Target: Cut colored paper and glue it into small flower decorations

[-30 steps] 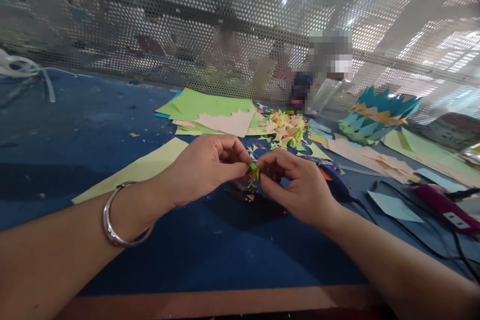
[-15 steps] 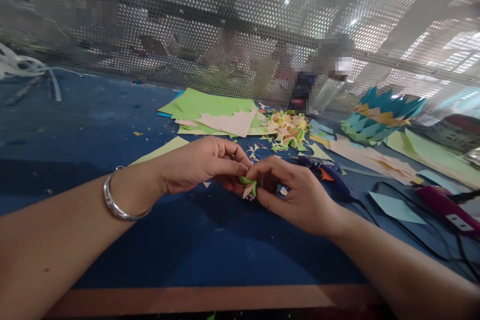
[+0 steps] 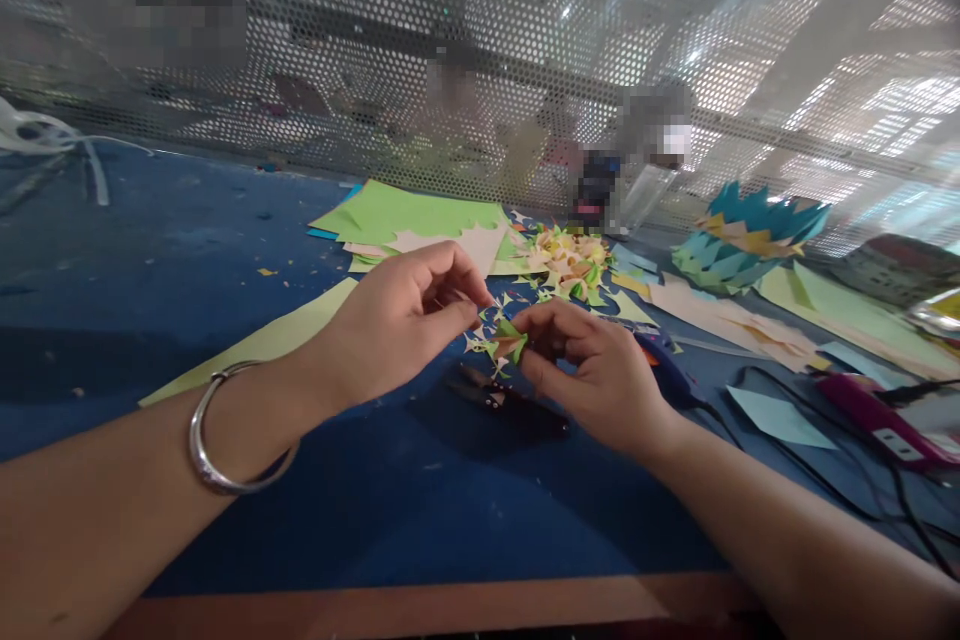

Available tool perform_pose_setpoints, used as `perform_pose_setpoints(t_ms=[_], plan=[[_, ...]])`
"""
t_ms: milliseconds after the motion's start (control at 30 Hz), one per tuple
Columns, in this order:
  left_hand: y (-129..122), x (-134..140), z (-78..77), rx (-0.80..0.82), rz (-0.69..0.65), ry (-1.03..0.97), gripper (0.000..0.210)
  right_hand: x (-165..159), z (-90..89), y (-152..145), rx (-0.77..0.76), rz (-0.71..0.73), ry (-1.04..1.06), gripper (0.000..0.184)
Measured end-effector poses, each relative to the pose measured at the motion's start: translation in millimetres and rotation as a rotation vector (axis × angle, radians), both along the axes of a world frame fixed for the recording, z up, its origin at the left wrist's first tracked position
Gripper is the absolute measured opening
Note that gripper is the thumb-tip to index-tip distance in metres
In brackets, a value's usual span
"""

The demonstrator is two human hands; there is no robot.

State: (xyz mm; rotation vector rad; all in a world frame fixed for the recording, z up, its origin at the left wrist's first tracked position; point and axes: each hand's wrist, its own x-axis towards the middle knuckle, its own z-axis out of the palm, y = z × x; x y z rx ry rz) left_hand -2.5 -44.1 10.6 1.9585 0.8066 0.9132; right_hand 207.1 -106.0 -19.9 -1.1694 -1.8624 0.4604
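Note:
My right hand (image 3: pixel 592 370) pinches a small folded paper flower (image 3: pixel 510 345), green outside and pinkish inside, between thumb and fingertips. Just to its left, my left hand (image 3: pixel 420 320) hovers with thumb and fingers curled in a pinch. Whether anything small is between those fingertips I cannot tell. Beneath the flower, a dark slim tool (image 3: pixel 529 410) lies on the blue table, with small white beads beside it. Paper snippets (image 3: pixel 484 335) are scattered just behind the fingertips.
Green paper sheets (image 3: pixel 420 212) and a pile of small paper flowers (image 3: pixel 570 260) lie at the back. To the right are a blue glue gun (image 3: pixel 675 375), a teal paper crown-like basket (image 3: pixel 750 235), a light-blue sheet (image 3: pixel 780 417) and a purple power strip (image 3: pixel 870 420) with cords.
My left hand has let go of the paper flower and drawn up and left. The flower stays in my right hand; the dark tool beneath now shows.

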Motion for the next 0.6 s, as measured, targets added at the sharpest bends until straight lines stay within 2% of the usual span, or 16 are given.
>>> perform_pose_setpoints(t_ms=[100, 200, 600], plan=[[-6.2, -2.3, 3.7, 0.210, 0.009, 0.086, 0.006, 0.3, 0.6, 1.6, 0.015, -0.053, 0.013, 0.015], [-10.1, -1.8, 5.3, 0.326, -0.014, 0.143, 0.011, 1.5, 0.8, 1.8, -0.007, -0.072, 0.030, 0.016], [-9.9, -0.3, 2.3, 0.366, -0.023, 0.141, 0.014, 1.9, -0.9, 4.6, 0.008, -0.053, 0.054, 0.016]])
